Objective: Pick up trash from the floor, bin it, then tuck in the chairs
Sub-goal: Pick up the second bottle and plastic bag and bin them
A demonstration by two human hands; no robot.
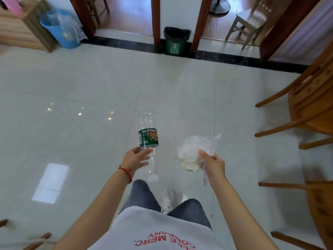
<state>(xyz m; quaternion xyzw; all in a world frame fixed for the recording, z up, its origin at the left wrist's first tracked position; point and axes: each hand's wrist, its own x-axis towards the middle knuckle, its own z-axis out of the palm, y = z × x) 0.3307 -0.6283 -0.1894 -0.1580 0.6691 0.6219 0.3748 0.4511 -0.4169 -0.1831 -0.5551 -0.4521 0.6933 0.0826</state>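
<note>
My left hand [136, 159] grips an empty clear plastic bottle [148, 136] with a green label, its cap end pointing down toward me. In my right hand [212, 164] is a crumpled clear plastic bag [193, 152] with something pale inside, pinched near its top. Both are held above the tiled floor in front of my legs. A small green bin [175, 42] with a black liner stands against the far wall between two doorways. Wooden chairs [306, 105] stand at the right edge.
A blue bucket [59, 31] lined with clear plastic sits at the far left beside a wooden cabinet [23, 29]. A pale wooden chair [250, 20] stands in the room beyond the right doorway. Chair legs show at the bottom left [37, 240]. Glossy grey floor tiles [90, 87] stretch ahead.
</note>
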